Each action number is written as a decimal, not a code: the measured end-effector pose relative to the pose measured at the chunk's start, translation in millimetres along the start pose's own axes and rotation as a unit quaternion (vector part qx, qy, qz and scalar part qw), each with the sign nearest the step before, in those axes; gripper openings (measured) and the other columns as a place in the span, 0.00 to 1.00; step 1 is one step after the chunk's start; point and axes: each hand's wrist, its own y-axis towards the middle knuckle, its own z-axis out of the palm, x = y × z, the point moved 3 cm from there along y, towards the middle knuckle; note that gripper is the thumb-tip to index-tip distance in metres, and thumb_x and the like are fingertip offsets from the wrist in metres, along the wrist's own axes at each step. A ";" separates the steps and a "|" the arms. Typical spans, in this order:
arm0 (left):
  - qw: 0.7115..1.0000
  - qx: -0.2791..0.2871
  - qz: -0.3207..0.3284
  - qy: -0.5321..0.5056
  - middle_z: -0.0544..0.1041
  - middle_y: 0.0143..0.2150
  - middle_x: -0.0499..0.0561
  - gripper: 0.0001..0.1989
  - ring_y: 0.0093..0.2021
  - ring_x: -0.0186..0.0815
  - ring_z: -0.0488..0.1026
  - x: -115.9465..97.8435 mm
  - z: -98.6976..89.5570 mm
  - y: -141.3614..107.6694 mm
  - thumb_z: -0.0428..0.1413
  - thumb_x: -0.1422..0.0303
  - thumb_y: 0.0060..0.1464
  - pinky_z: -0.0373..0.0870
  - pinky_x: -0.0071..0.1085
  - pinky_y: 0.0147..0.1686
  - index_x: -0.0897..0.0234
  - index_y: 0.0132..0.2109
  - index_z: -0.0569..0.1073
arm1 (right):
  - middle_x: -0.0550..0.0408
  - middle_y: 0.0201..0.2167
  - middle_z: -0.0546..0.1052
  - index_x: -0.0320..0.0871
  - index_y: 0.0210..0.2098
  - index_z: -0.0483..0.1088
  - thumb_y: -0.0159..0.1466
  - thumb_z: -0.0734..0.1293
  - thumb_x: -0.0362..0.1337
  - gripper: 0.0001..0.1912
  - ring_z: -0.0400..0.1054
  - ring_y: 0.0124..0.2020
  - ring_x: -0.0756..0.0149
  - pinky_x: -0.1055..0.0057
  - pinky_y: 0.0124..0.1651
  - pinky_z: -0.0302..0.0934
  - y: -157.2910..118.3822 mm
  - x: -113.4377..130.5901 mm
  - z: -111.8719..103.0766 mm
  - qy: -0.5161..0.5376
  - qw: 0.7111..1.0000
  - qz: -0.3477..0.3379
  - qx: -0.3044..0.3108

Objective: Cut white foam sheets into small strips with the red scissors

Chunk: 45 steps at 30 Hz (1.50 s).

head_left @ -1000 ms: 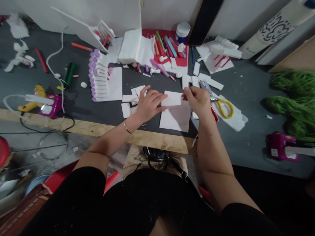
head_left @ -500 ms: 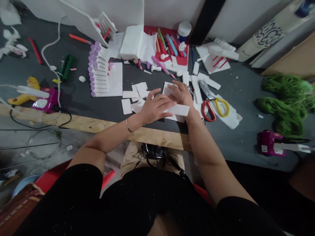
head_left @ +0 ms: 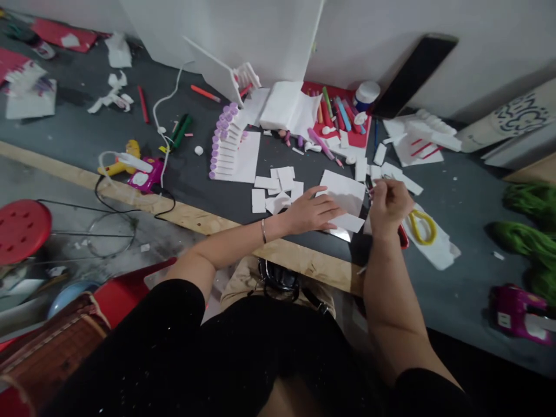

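My left hand [head_left: 310, 211] lies flat on a white foam sheet [head_left: 343, 194], with a narrower foam strip [head_left: 350, 223] showing below the fingers. My right hand [head_left: 388, 205] is raised just right of the sheet, its fingertips pinched together. Anything between them is too small to make out. Beyond that hand, scissors with a yellow handle [head_left: 422, 227] lie on a white scrap, partly hidden by my wrist. Several cut foam rectangles [head_left: 273, 185] lie left of my left hand.
A dark work table with a plywood front edge [head_left: 186, 214] holds a row of purple-tipped foam pieces [head_left: 226, 139], a red board of markers [head_left: 339, 110], and magenta glue guns [head_left: 143, 179] [head_left: 516, 313]. Green yarn [head_left: 527, 243] lies at the right. A red stool [head_left: 21, 229] stands on the floor.
My right hand has left the foam sheet and moved right, now pinching near the scissors. My left hand has moved onto the sheet. The whole view has swung, with the table appearing tilted.
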 end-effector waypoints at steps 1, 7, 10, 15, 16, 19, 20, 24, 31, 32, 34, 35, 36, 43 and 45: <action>1.000 -0.006 -0.009 0.004 0.87 0.58 0.55 0.24 0.60 0.41 0.81 2.0 -1.4 0.4 0.49 0.50 0.78 0.62 0.48 0.77 0.57 0.65 0.80 | 0.50 0.28 0.79 0.49 0.35 0.78 0.67 0.63 0.71 0.32 0.70 0.24 0.60 0.59 0.30 0.69 0.1 2.3 -0.1 0.061 0.996 0.040 0.054; 1.000 -0.006 -0.008 0.025 0.87 0.56 0.56 0.25 0.60 0.42 0.81 11.6 -4.2 2.2 0.47 0.51 0.79 0.61 0.49 0.76 0.59 0.65 0.80 | 0.52 0.26 0.80 0.45 0.35 0.82 0.47 0.80 0.73 0.37 0.70 0.21 0.66 0.69 0.21 0.62 -0.4 14.0 -1.5 0.178 0.874 0.173 0.418; 1.000 0.017 -0.006 0.023 0.88 0.55 0.56 0.24 0.59 0.42 0.81 16.3 -0.2 2.2 0.49 0.51 0.78 0.61 0.50 0.75 0.59 0.65 0.80 | 0.60 0.21 0.74 0.44 0.33 0.81 0.48 0.83 0.66 0.32 0.65 0.16 0.71 0.71 0.21 0.61 -0.8 17.1 -1.5 0.143 0.852 0.187 0.467; 1.000 -0.005 0.000 0.017 0.88 0.54 0.57 0.23 0.60 0.42 0.81 20.9 4.2 -0.6 0.52 0.54 0.78 0.60 0.50 0.76 0.61 0.66 0.79 | 0.61 0.22 0.75 0.44 0.33 0.81 0.50 0.83 0.61 0.28 0.66 0.18 0.73 0.72 0.23 0.62 -0.7 18.4 -0.2 0.147 0.834 0.190 0.497; 1.000 -0.014 0.004 0.022 0.88 0.54 0.58 0.23 0.60 0.41 0.81 21.3 4.3 -1.2 0.52 0.54 0.78 0.60 0.50 0.76 0.62 0.67 0.78 | 0.61 0.23 0.76 0.44 0.33 0.81 0.51 0.83 0.60 0.27 0.66 0.19 0.73 0.72 0.23 0.62 -0.5 18.0 0.0 0.151 0.832 0.188 0.500; 0.999 -0.021 0.001 0.043 0.88 0.54 0.57 0.24 0.59 0.41 0.81 22.8 4.2 -2.8 0.51 0.54 0.79 0.61 0.49 0.77 0.62 0.67 0.78 | 0.62 0.22 0.76 0.45 0.32 0.81 0.52 0.83 0.58 0.23 0.65 0.19 0.74 0.73 0.22 0.61 0.2 15.8 1.9 0.158 0.835 0.178 0.496; 0.999 -0.015 -0.005 0.048 0.88 0.54 0.57 0.24 0.59 0.41 0.81 23.5 4.1 -3.2 0.50 0.53 0.78 0.61 0.50 0.77 0.61 0.67 0.79 | 0.62 0.22 0.76 0.45 0.31 0.80 0.53 0.83 0.57 0.22 0.65 0.18 0.74 0.74 0.22 0.60 0.4 14.9 2.8 0.160 0.838 0.177 0.491; 0.998 0.015 -0.035 0.056 0.89 0.54 0.55 0.21 0.57 0.42 0.82 26.5 3.6 -4.8 0.52 0.52 0.78 0.64 0.52 0.76 0.57 0.63 0.81 | 0.60 0.21 0.79 0.45 0.31 0.81 0.56 0.82 0.53 0.18 0.64 0.17 0.75 0.74 0.22 0.59 0.5 11.6 4.6 0.161 0.829 0.187 0.502; 0.997 0.027 -0.049 0.049 0.89 0.54 0.57 0.18 0.57 0.46 0.83 30.8 7.1 -3.7 0.58 0.57 0.75 0.65 0.56 0.75 0.61 0.62 0.81 | 0.57 0.20 0.80 0.46 0.33 0.83 0.60 0.79 0.44 0.09 0.65 0.17 0.73 0.73 0.20 0.59 3.8 7.5 -0.9 0.119 0.817 0.200 0.528; 0.997 0.027 -0.049 0.050 0.89 0.54 0.58 0.17 0.57 0.46 0.84 31.3 7.8 -3.6 0.59 0.58 0.74 0.65 0.56 0.75 0.61 0.61 0.82 | 0.58 0.21 0.80 0.46 0.33 0.83 0.61 0.79 0.43 0.08 0.65 0.17 0.73 0.73 0.20 0.59 3.7 6.5 -0.6 0.108 0.820 0.202 0.524; 0.997 0.027 -0.050 0.044 0.89 0.53 0.59 0.17 0.58 0.47 0.84 32.0 8.7 -4.0 0.61 0.59 0.73 0.66 0.58 0.75 0.62 0.61 0.82 | 0.58 0.21 0.79 0.45 0.33 0.82 0.63 0.77 0.40 0.06 0.65 0.17 0.74 0.73 0.20 0.60 2.5 4.5 0.8 0.090 0.827 0.207 0.515; 0.998 0.027 -0.051 0.037 0.89 0.53 0.59 0.18 0.58 0.48 0.84 32.2 8.7 -4.3 0.62 0.59 0.73 0.65 0.58 0.75 0.63 0.61 0.82 | 0.58 0.21 0.79 0.45 0.33 0.82 0.64 0.77 0.39 0.05 0.65 0.17 0.74 0.72 0.21 0.61 1.7 3.6 1.8 0.086 0.829 0.208 0.513; 0.998 0.028 -0.052 0.029 0.89 0.53 0.60 0.18 0.58 0.48 0.84 32.2 8.4 -4.6 0.61 0.59 0.73 0.65 0.59 0.76 0.63 0.62 0.82 | 0.58 0.21 0.79 0.45 0.33 0.82 0.64 0.77 0.39 0.05 0.66 0.17 0.73 0.72 0.22 0.62 1.0 3.0 2.7 0.086 0.830 0.210 0.509; 0.998 0.006 -0.057 0.028 0.86 0.60 0.60 0.22 0.62 0.48 0.80 31.2 -2.2 -3.2 0.56 0.53 0.75 0.64 0.57 0.74 0.60 0.64 0.79 | 0.57 0.22 0.80 0.44 0.35 0.83 0.61 0.81 0.35 0.05 0.72 0.21 0.69 0.69 0.27 0.73 -2.1 -0.2 7.4 0.143 0.828 0.253 0.480; 0.997 -0.016 -0.064 0.031 0.87 0.50 0.56 0.16 0.54 0.45 0.82 32.3 -7.1 -3.2 0.52 0.60 0.77 0.69 0.52 0.68 0.58 0.57 0.82 | 0.57 0.22 0.81 0.44 0.35 0.83 0.60 0.81 0.34 0.06 0.73 0.21 0.69 0.70 0.26 0.74 -3.6 -1.7 8.5 0.155 0.826 0.259 0.475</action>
